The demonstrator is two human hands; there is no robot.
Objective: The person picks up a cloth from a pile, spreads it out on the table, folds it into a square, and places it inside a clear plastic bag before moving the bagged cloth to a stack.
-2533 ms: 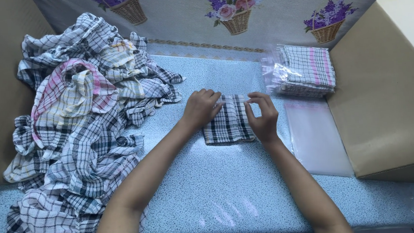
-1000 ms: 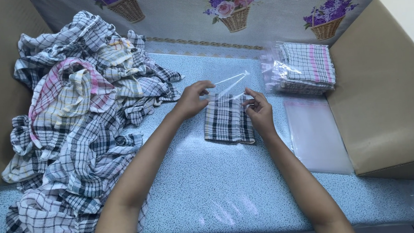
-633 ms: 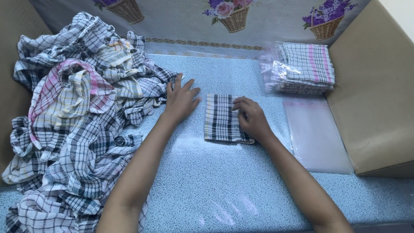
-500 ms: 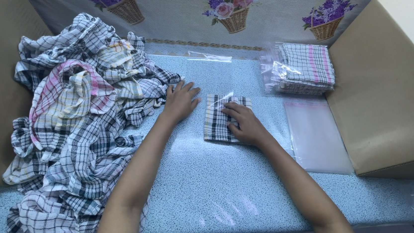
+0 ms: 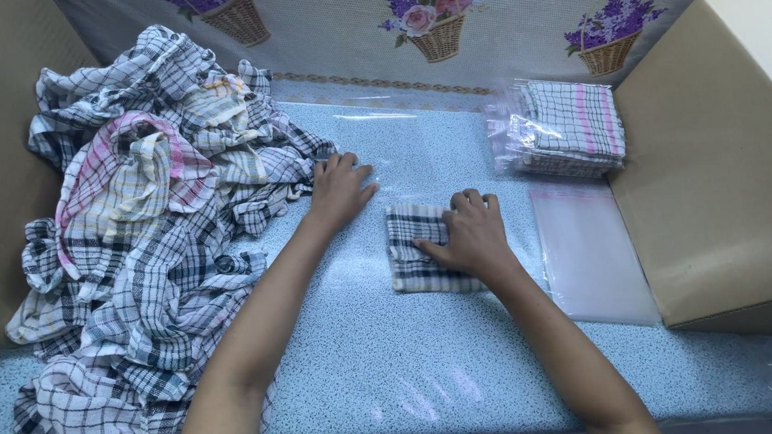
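While the right hand (image 5: 470,236) lies flat, fingers together, on the folded checked cloth (image 5: 418,263) at table (image 5: 400,374) centre, the left hand (image 5: 339,188) rests spread flat just beside the cloth heap (image 5: 145,229).

Folded checked cloth (image 5: 418,261): woven cotton-like fabric, matt, slightly ribbed where folded. Clear plastic bag (image 5: 388,133) over it: thin film, glossy, catches light in streaks. Pile of checked cloths (image 5: 137,239): same matt woven textile, crumpled and soft. Stack of bagged cloths (image 5: 564,127): fabric under shiny, crinkled film. Flat empty bags (image 5: 589,255): smooth translucent plastic, faint sheen. Tabletop (image 5: 437,371): blue speckled covering, smooth with dull gloss. Cardboard box (image 5: 735,158): matt brown paperboard. Wall covering (image 5: 517,10): textured printed sheet, finely dotted, matt
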